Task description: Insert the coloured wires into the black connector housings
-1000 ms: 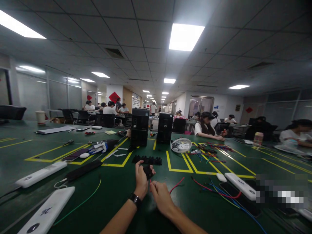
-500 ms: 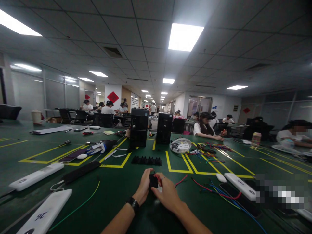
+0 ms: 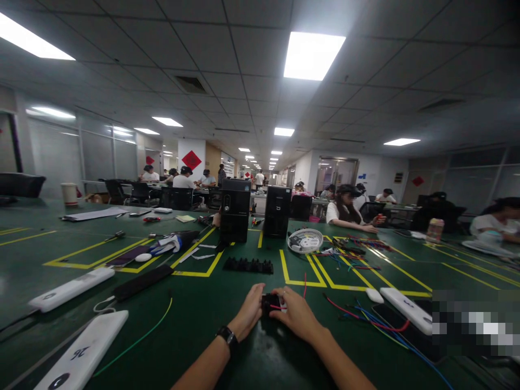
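Note:
Between my two hands, low over the green table [image 3: 195,325], is a small black block [image 3: 268,304] with a red wire [image 3: 277,307] across its near side. My left hand [image 3: 247,313] closes on the block from the left, fingers pressed together, a dark watch on the wrist. From the right, my right hand [image 3: 299,317] grips the block's other side, its thumb by the red wire. The right fingers partly hide the block and the wire. Another red piece of wire sticks up behind the right hand. Just beyond lies a row of black blocks [image 3: 248,265].
Two black computer towers [image 3: 235,211] stand ahead. A white basket [image 3: 304,241] sits near tangled wires [image 3: 365,249]. White power strips [image 3: 73,288] lie at left, with another white device [image 3: 406,310] at right. A green wire [image 3: 140,338] curves at left. People sit at tables beyond.
The black block has turned in my hands, and the red wire now lies across its near side. My right hand has shifted slightly right. The whole view has swung a little.

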Available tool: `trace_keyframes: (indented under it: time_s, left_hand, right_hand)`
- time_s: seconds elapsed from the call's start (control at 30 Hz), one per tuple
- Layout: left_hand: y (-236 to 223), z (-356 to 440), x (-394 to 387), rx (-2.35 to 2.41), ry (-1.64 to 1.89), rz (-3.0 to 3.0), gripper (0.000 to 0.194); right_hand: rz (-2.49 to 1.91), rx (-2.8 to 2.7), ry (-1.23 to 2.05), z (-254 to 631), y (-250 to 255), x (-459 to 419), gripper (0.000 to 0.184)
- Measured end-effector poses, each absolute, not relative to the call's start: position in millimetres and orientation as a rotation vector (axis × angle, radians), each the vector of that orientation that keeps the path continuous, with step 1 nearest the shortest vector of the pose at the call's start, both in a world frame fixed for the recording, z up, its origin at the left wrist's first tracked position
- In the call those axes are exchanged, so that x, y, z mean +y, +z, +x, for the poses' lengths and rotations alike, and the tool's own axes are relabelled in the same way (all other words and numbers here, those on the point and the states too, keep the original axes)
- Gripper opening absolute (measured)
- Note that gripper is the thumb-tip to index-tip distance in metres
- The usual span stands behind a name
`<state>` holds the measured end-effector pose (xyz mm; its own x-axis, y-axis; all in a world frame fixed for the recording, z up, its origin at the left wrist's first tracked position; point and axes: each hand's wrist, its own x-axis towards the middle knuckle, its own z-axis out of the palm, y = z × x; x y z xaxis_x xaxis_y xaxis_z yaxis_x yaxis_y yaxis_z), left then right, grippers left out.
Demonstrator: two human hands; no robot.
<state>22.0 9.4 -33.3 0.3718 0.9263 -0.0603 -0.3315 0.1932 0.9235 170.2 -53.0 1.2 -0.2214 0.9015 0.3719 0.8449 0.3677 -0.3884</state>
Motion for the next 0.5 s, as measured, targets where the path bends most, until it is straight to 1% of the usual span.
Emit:
trace_keyframes:
  time_s: [0.1,0.27,0.37,0.5]
  left_hand:
    - [-33.1,21.8,9.3,0.688,0.978,1.054,0.047]
    - [-37.2,19.4,12.3,0.848,1.015,1.401,0.047]
    - [-36.6,15.4,13.1,0.97,1.072,1.606,0.045]
    - [-32.5,13.0,7.6,1.088,1.06,1.669,0.041]
  right_hand:
    - [-1.473,-2.146,0.117,179.5,-0.7,-51.7,0.044]
    - [-1.423,-2.223,0.139,190.4,-3.0,-45.6,0.028]
    - [-1.484,-2.188,0.101,205.0,-6.8,-37.4,0.024]
    - [-1.618,-2.048,-0.014,230.4,-18.1,-17.3,0.019]
